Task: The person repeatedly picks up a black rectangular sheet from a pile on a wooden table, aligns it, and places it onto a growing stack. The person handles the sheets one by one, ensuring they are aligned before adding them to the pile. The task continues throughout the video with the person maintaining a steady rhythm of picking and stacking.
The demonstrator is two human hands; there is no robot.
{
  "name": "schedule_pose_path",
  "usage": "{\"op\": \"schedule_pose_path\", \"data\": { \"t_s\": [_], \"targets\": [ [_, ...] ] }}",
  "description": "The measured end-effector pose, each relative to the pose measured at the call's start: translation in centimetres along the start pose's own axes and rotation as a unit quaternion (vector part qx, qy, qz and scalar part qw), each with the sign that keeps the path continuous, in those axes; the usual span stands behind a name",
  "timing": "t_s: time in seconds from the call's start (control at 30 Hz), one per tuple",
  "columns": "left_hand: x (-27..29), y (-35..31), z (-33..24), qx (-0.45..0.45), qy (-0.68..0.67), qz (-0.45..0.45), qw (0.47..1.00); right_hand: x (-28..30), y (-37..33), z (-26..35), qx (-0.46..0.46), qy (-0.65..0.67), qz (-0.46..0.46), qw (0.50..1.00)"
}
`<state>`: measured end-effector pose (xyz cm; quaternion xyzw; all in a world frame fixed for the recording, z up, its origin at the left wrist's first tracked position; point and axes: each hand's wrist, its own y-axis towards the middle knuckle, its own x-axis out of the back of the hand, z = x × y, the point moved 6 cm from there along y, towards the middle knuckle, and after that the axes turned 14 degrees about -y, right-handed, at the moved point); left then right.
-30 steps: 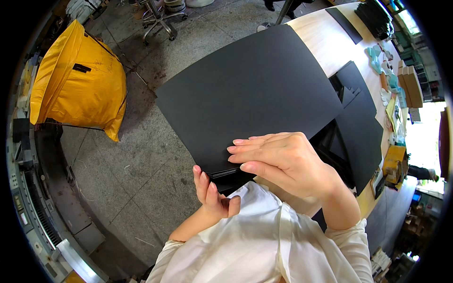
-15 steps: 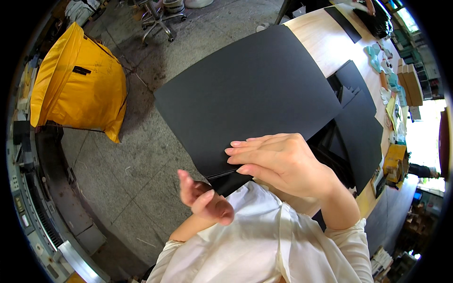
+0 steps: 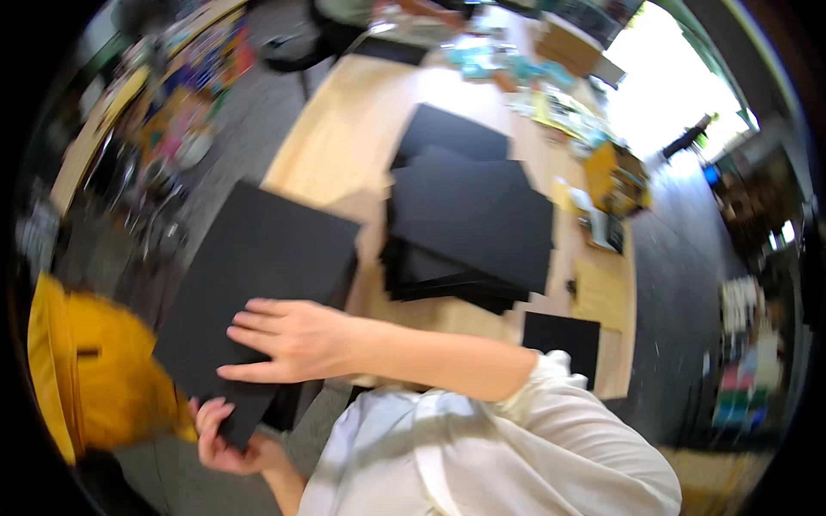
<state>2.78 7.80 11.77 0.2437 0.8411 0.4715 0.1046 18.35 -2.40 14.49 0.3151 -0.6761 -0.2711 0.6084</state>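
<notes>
A large black board-like sheet (image 3: 267, 245) extends past the left edge of the table, its near end folded or layered. My left hand (image 3: 231, 451) grips its near corner, with fingers curled over the edge. My right hand (image 3: 288, 340) lies flat on top of the sheet, fingers spread. To the right, a pile of similar black sheets (image 3: 469, 215) rests unevenly on the table, several layers showing at its near side. The picture is blurred, so fine edges are unclear.
The pale wooden table (image 3: 323, 146) carries a small black square piece (image 3: 564, 340), a yellow box (image 3: 615, 179) and teal items (image 3: 477, 58) farther off. A yellow bag (image 3: 95, 378) stands at the lower left. Cluttered shelving (image 3: 740, 344) lies beyond the aisle at right.
The view has swung right, bringing the table to the middle. My left hand, formerly apart from the sheet, now grips its corner. My right hand's fingers have spread out on the sheet.
</notes>
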Motion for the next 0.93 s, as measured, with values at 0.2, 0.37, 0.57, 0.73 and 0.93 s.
{"op": "schedule_pose_path", "data": {
  "t_s": [0.2,0.37,0.57,0.73,0.93],
  "targets": [
    [-4.7,2.5,-8.2,-0.241,0.080,-0.122,0.960,11.9,-1.3,-3.7,-0.048,-0.003,-0.217,0.975],
    [-10.7,-2.4,-9.3,-0.113,-0.197,0.085,0.970,28.4,-15.5,-6.9,-0.550,0.019,-0.297,0.781],
    [-27.5,-15.0,-10.9,0.222,-0.298,0.510,0.776,40.7,-33.0,3.8,-0.635,-0.408,-0.220,0.617],
    [-33.1,-29.1,-11.5,0.336,-0.321,0.592,0.658,33.3,-43.3,10.3,-0.507,-0.411,0.150,0.742],
    [-35.4,-34.9,-15.0,0.316,-0.230,0.668,0.633,27.4,-53.9,14.3,-0.572,-0.207,0.351,0.712]
  ]
}}
